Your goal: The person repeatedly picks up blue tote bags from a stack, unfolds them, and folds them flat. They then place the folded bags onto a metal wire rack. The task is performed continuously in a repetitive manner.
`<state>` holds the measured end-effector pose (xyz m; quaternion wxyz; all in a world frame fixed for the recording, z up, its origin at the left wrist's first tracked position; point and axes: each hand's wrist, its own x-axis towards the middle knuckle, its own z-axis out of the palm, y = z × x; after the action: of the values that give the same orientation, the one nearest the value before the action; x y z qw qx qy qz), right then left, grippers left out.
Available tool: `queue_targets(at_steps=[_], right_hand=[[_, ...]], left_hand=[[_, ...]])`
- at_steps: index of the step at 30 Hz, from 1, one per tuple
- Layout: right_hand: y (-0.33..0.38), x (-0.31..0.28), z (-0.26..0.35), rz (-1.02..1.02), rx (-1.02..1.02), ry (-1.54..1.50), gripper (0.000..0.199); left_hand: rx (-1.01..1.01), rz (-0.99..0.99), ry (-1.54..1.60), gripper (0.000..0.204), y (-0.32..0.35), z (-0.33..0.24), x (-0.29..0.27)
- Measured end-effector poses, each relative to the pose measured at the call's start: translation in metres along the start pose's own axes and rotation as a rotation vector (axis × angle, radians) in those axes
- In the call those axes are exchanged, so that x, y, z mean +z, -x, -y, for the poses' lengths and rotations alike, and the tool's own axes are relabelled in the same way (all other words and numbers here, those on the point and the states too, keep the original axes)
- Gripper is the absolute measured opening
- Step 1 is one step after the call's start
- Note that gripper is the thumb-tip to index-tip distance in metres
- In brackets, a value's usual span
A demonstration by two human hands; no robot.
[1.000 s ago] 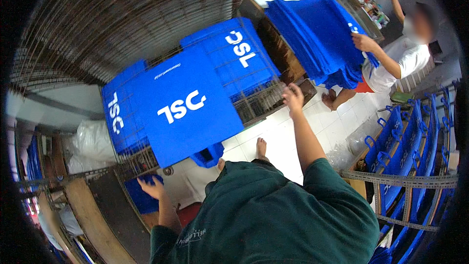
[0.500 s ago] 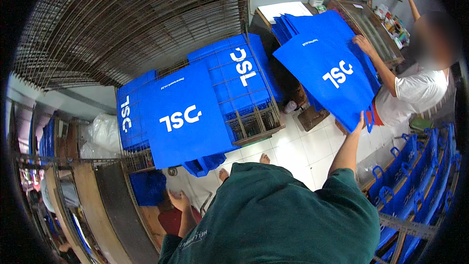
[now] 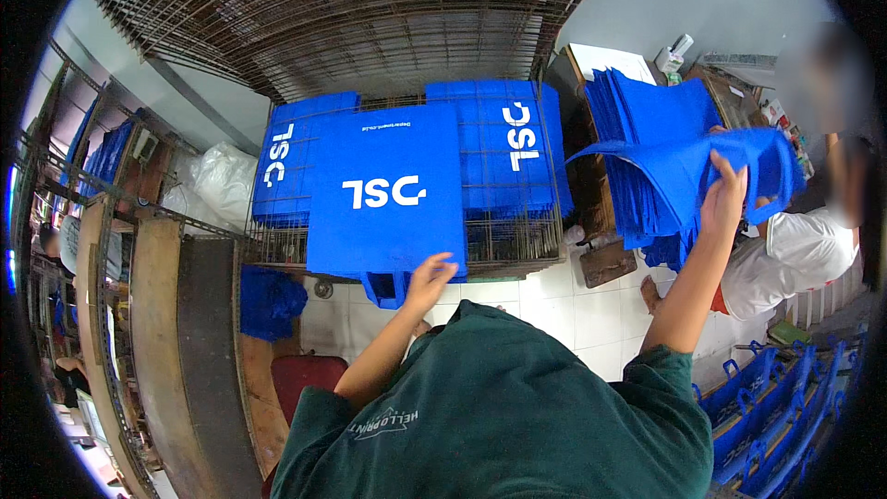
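Note:
A blue tote bag [image 3: 647, 162] hangs folded and bent in the air at the right. My right hand [image 3: 723, 196] is closed on it, near its handle end. Next to the near right edge of another blue tote bag with white lettering [image 3: 383, 148], lying flat on a wire rack, is my left hand [image 3: 432, 279]. Its fingers are apart with nothing in them; whether they touch that bag I cannot tell. Behind the raised bag stands a stack of blue bags [image 3: 628, 115] on a table.
More blue bags [image 3: 499, 143] lie on the wire drying rack [image 3: 277, 242], beneath raised wire shelves [image 3: 351, 18]. A co-worker in a white shirt [image 3: 804, 254] stands at the right. Blue bags hang on a rack [image 3: 767, 407] at the lower right. A wooden shelf [image 3: 157, 314] stands left.
My right hand has raised the bag and flipped it over, away from the stack. My left hand has come up to the rack's front. The view has turned right, and the co-worker's hand has left the bags.

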<state>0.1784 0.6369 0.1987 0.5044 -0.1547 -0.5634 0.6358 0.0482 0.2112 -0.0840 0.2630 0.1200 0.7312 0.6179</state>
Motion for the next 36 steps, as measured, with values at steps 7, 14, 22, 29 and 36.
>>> queue_targets(at_steps=[7,14,22,29,36], right_hand=[[0.008,0.154,0.070,0.117,-0.120,0.007,0.028],[0.057,0.148,0.100,0.208,0.083,-0.057,0.041],[0.155,0.100,0.102,0.286,0.212,0.000,0.064],[0.142,0.048,-0.010,0.020,0.434,0.052,0.076],[0.064,0.060,-0.127,0.238,0.637,-0.219,0.077]], left_hand=[[-0.666,0.923,1.002,0.106,-0.012,-0.040,0.020],[-0.529,1.149,1.472,0.112,0.014,-0.082,-0.071],[-0.357,0.469,1.015,0.057,0.017,-0.115,-0.159],[0.039,0.385,0.799,0.072,-0.020,-0.223,-0.204],[0.279,0.342,0.647,0.080,-0.067,-0.288,-0.179]])
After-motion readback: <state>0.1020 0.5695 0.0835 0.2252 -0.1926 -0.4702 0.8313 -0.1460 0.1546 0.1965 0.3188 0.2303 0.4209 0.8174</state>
